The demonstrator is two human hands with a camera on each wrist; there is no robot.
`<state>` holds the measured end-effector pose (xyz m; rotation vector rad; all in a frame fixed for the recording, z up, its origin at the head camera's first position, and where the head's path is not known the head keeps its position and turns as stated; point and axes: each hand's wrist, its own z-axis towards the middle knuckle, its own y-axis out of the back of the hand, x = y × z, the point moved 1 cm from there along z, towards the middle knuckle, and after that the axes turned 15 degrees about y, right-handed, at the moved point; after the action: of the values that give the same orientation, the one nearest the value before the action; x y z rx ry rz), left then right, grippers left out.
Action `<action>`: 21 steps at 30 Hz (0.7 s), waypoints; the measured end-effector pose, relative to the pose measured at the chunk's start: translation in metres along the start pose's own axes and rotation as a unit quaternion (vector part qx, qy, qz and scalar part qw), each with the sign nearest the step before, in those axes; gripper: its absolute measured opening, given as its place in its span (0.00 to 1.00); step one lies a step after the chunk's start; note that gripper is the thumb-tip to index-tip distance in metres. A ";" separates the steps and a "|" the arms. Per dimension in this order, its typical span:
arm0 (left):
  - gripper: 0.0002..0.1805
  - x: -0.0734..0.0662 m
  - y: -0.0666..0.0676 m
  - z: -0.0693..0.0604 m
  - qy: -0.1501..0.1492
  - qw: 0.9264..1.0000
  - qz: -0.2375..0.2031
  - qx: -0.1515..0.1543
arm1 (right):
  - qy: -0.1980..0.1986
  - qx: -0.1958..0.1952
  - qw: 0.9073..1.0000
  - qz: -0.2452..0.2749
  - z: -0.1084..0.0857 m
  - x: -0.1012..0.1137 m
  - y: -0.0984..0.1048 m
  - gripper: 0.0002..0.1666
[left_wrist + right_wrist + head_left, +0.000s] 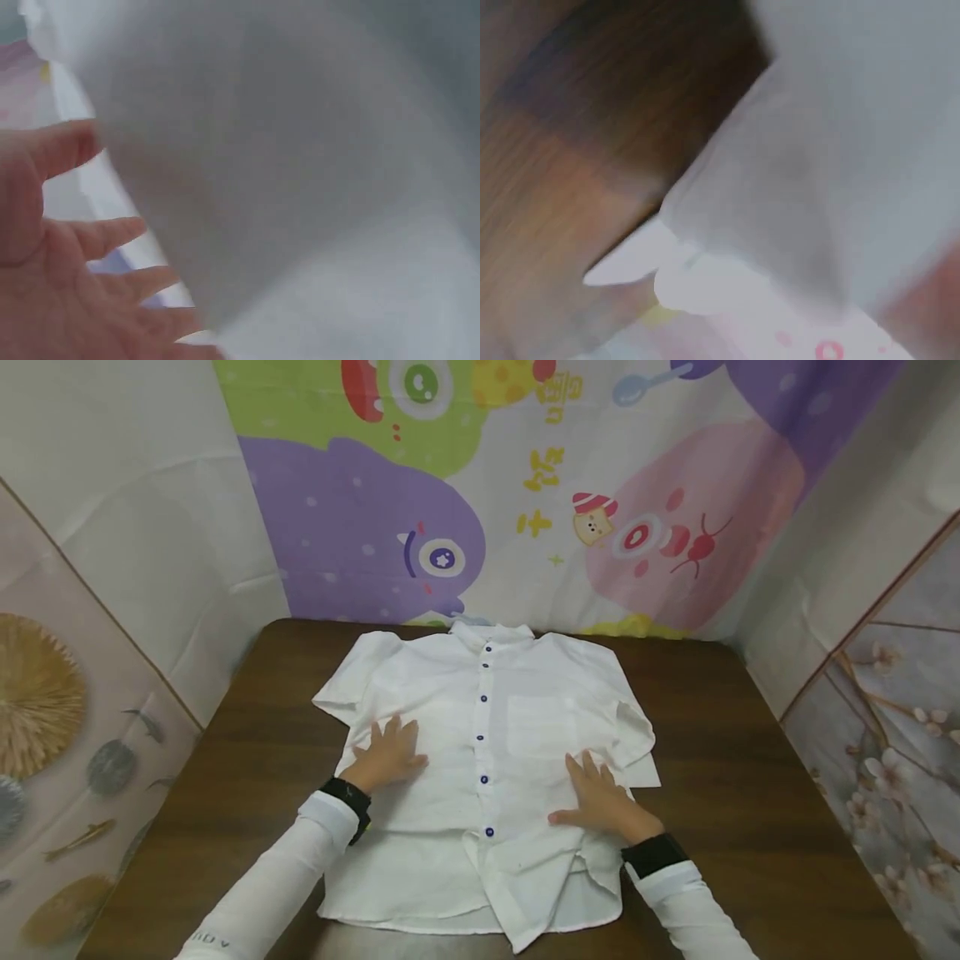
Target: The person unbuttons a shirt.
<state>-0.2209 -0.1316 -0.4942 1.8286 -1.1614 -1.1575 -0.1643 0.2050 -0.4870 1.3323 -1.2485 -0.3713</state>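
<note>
A white short-sleeved button-up shirt (442,760) lies front up on the table, collar away from me, dark blue buttons down its middle. Its lower front hem has one corner folded over near the bottom. My left hand (388,756) rests on the left half with fingers spread. On the right half, below the chest pocket, my right hand (600,797) touches the cloth, fingers apart. In the left wrist view the spread left hand (82,277) is beside blurred white cloth (300,150). White cloth (742,187) hides most of the right hand in the right wrist view.
The dark brown wooden table (720,735) extends on both sides of the shirt. A cartoon-printed curtain (540,577) hangs along its far edge. Patterned panels (885,760) stand at the sides. Both forearms wear white sleeves and black wrist bands (654,855).
</note>
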 end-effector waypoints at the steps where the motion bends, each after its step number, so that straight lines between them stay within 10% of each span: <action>1: 0.31 0.000 0.001 -0.005 -0.016 0.999 -0.012 -0.025 | 0.006 -0.006 1.000 0.001 -0.005 0.000 0.003 0.60; 5: 0.12 -0.004 0.000 -0.038 -0.110 0.985 -0.057 -0.116 | 0.023 -0.037 0.999 -0.022 -0.032 0.003 0.013 0.59; 10: 0.04 -0.012 -0.016 -0.081 -0.188 0.978 -0.086 -0.042 | 0.030 -0.070 0.993 -0.090 -0.064 0.015 0.013 0.43; 15: 0.07 -0.018 -0.035 -0.109 -0.190 0.976 -0.084 0.061 | 0.023 -0.084 0.987 -0.135 -0.085 0.025 -0.004 0.32; 21: 0.15 -0.023 -0.058 -0.122 -0.150 0.982 -0.103 0.053 | -0.002 -0.110 0.981 -0.159 -0.090 0.027 -0.041 0.35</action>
<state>-0.0945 -0.0787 -0.4907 1.9372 -1.2410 -1.5586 -0.0627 0.2170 -0.4888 1.3385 -0.9642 -0.7163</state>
